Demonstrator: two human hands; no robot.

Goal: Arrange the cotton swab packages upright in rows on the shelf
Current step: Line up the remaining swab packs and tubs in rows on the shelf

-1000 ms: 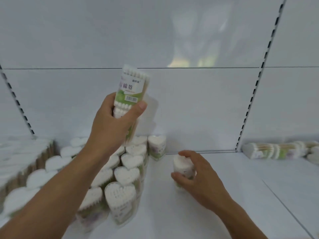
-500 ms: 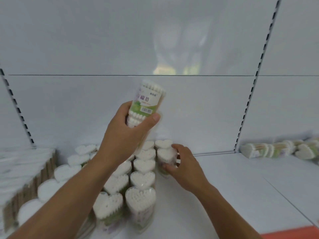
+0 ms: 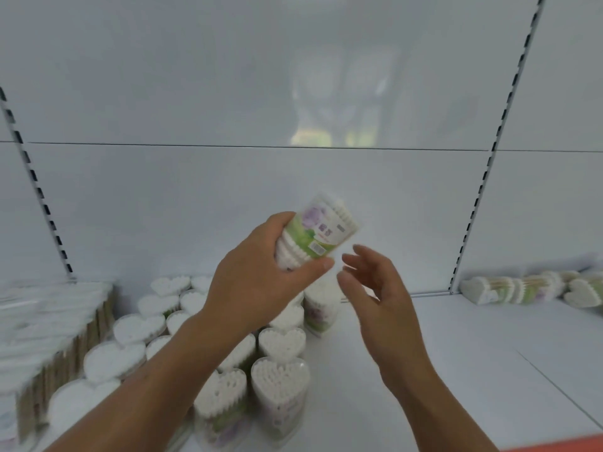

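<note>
Has let go with the right hand (image 3: 381,298), lifted clear of the placed package (image 3: 321,309) now upright beside the rows (image 3: 282,342) on the shelf (image 3: 456,370), fingers loose and apart. Still clamps the next package (image 3: 313,236) in the left hand (image 3: 261,282), tilted, lowered near the right. Looks set for a handover.

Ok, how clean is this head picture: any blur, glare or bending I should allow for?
Head view: the held package, the left hand and the right hand are motion-blurred, label unreadable; the stock at the far left is smeared; a soft reflection sits on the back panel; the slotted upright leans and bows, wide-angle distortion; lighting is even, shadows faint.
</note>
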